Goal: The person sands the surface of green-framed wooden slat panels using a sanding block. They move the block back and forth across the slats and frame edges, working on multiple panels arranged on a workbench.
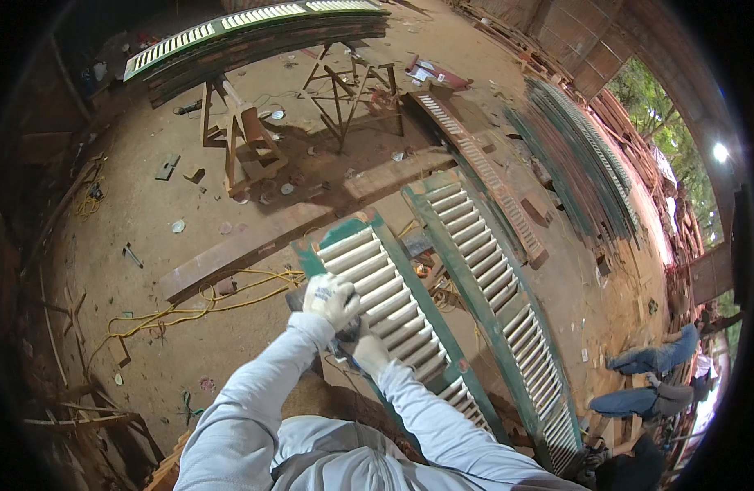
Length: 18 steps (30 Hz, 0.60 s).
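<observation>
Sander (348,331) on shutter (393,315), both hands clasped on it.
Left hand (330,299) and right hand (367,350) gloved; best kept flat along slats.

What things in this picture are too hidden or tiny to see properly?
- Tool under the left hand and right hand: head view, the gloves cover it, so its kind is unclear.
- Near green shutter: its lower end is hidden behind the right sleeve.
- Small bits on the dirt floor: too small to tell.
- Person at the right: bent and cut off by the dark fisheye rim.
</observation>
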Tool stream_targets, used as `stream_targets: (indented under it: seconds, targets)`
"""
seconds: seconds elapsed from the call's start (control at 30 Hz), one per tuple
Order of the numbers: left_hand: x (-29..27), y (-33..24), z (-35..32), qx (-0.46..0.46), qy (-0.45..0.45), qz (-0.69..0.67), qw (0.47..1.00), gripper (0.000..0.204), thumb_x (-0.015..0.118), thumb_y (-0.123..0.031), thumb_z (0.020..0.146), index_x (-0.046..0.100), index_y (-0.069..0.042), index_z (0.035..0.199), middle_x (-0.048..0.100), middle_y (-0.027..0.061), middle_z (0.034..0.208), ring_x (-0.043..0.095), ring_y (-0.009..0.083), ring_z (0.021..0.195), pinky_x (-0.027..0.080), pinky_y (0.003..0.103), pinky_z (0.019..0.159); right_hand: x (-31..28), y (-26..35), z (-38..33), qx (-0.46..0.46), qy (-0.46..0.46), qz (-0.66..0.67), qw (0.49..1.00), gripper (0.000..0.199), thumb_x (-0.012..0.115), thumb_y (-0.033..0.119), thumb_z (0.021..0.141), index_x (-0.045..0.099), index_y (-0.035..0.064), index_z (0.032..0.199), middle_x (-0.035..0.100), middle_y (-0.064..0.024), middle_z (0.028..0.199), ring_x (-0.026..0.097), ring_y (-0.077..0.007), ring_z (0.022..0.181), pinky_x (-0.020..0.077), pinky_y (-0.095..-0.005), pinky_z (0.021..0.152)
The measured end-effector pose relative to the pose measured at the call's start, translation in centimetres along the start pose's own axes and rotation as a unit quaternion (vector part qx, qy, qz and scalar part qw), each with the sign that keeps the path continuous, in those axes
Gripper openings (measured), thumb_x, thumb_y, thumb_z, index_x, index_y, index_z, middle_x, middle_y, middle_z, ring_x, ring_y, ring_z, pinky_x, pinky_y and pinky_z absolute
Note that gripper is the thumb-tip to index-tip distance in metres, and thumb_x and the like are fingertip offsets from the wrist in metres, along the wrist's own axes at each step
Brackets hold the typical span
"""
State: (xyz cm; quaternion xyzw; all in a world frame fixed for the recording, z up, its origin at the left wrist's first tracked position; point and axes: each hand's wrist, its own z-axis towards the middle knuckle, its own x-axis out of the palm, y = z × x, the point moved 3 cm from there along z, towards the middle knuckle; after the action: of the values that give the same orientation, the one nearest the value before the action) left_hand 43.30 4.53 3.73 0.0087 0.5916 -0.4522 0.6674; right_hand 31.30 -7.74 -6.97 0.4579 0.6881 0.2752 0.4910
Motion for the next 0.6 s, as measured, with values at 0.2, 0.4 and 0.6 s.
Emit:
stream_targets:
  seconds: [0.2, 0.4, 0.6]
  targets:
    - [4.4, -12.2, -9.3, 0.008, 0.037, -0.029, 0.999, 0.03, 0.067, -0.036, 0.089, 0.072, -0.008, 0.081, 0.072, 0.013, 0.09, 0.068, 0.0357, 0.095, 0.05, 0.051, 0.091, -3.8, -5.7, -15.8, 0.102, 0.004, -0.013, 0.995, 0.078, 0.086, 0.029, 0.087, 0.046, 0.0034, 0.149, 0.072, -0.0199, 0.128, 0.071, -0.0322, 0.119, 0.0538, -0.0409, 0.1]
    - [8.6, -21.7, -16.5, 0.047, 0.096, -0.081, 0.991, 0.032, 0.067, -0.039, 0.088, 0.073, -0.008, 0.084, 0.073, 0.0128, 0.09, 0.068, 0.0343, 0.091, 0.051, 0.05, 0.089, -5.8, -15.3, -28.4, 0.107, 0.008, -0.04, 0.993, 0.092, 0.077, 0.052, 0.087, 0.035, 0.0122, 0.159, 0.07, -0.0272, 0.127, 0.067, -0.0467, 0.119, 0.0549, -0.0501, 0.097]
    - [8.9, -21.8, -16.5, 0.088, 0.083, -0.111, 0.987, 0.027, 0.069, -0.036, 0.083, 0.073, -0.01, 0.077, 0.071, 0.0115, 0.08, 0.068, 0.033, 0.082, 0.053, 0.048, 0.082, -5.7, -16.6, -29.1, 0.084, 0.008, -0.028, 0.996, 0.084, 0.076, 0.05, 0.089, 0.04, 0.0102, 0.153, 0.072, -0.0277, 0.122, 0.069, -0.0458, 0.114, 0.0561, -0.05, 0.093]
